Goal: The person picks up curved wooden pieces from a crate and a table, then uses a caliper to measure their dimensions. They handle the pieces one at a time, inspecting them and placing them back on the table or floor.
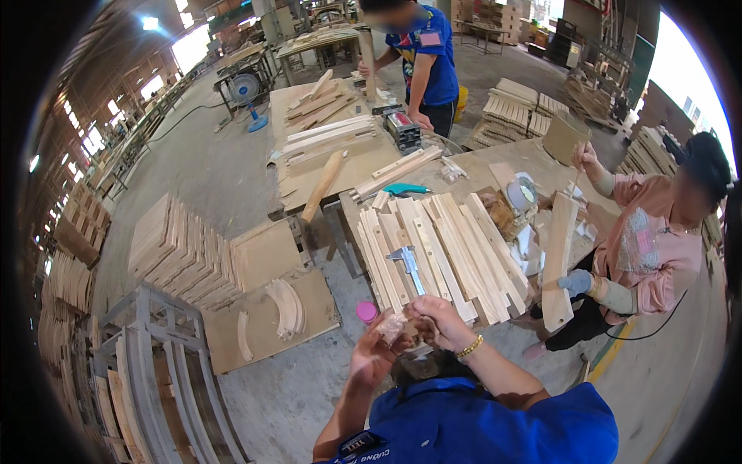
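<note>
Clear plastic bag [392, 328] sat pinched between both hands, left hand [369, 357] cupping it, right hand [434, 319] gripping its top, just below the table [495, 166] edge near the caliper [407, 263] (contents unclear); best kept upright, grip steady

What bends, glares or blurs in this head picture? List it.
Head view: fisheye bends the workbench edges toward a black rim; windows at the upper left and right edge blow out white; both hands and the small clear bag are slightly soft; faces are blurred.

Caliper [407, 264] on wooden slats [440, 247]
</note>
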Demonstrator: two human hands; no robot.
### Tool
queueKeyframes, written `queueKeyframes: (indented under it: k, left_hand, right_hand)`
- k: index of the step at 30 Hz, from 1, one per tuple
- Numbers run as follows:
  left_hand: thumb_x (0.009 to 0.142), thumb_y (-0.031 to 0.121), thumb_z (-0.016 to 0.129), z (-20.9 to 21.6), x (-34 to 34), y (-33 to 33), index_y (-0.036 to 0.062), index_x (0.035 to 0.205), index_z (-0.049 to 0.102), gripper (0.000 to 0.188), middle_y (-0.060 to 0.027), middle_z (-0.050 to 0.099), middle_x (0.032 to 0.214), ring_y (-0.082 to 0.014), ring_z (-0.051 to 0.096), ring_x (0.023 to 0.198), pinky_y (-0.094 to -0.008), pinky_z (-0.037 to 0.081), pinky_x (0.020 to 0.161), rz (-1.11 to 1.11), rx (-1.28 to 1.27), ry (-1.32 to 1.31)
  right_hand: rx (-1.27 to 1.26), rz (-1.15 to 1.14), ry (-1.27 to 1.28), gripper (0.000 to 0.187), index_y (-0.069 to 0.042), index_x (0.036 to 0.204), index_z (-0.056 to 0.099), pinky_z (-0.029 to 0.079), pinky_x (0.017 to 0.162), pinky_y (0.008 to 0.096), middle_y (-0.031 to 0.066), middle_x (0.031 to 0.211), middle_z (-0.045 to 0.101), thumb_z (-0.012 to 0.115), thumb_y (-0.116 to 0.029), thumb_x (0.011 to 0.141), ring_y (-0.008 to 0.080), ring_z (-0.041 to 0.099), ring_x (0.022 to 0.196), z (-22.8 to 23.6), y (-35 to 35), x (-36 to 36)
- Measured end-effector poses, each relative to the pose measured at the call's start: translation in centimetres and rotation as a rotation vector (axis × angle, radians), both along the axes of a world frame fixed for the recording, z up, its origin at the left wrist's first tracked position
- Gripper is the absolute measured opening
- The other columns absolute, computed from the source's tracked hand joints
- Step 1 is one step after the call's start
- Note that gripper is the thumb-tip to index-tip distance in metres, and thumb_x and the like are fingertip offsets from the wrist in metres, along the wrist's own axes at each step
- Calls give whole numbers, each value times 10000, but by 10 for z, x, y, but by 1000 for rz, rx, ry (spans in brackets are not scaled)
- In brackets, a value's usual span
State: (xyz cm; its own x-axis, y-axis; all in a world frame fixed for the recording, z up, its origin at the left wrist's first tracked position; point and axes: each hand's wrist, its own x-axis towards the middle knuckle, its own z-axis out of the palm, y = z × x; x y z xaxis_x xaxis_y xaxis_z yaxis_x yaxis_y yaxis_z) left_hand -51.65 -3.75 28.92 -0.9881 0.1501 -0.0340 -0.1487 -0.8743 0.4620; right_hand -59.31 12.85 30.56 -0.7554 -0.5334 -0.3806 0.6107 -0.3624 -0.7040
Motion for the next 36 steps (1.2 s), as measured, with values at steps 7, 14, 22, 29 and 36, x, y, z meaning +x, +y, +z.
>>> queueKeyframes:
  k: [7,14,22,29,36]
  left_hand:
    - [880,213,554,-10,6,9,-4,1288,388,491,-187,550,1123,-307,601,899,-379,525,726,25,-172,-64]
    - [811,277,655,-19,5,16,40,1250,422,551,-179,558,1064,-271,597,850,-364,530,693,-93,-36,71]
    - [786,154,636,19,-89,29,20,1194,418,482,-145,555,988,-207,586,797,-278,522,646,78,-310,40]
    - [714,260,719,41,-353,99,8,1086,603,464,-122,630,909,-197,599,816,-298,465,761,312,-1727,554]
    - [676,318,741,16,-439,128,-12,1116,566,577,-231,569,1114,-329,551,1039,-402,431,873,386,-2124,613]
  right_hand:
    - [100,125,170,216,-52,896,585,348,442,180,-19,711,560,587,-267,880,33,498,554,4,-10,21]
    - [-210,129,-90,137,-87,900,558,379,453,189,-20,746,547,582,-218,865,39,532,628,-8,10,15]
    - [-238,-393,182,217,-28,912,509,377,407,215,82,780,546,460,-234,862,111,481,564,20,74,-9]
    - [-131,-360,152,307,23,1083,505,423,516,209,112,776,587,514,-177,849,119,540,627,28,139,7]
    - [-276,-394,234,241,25,960,588,441,570,228,81,778,585,585,-179,832,120,553,662,17,186,32]
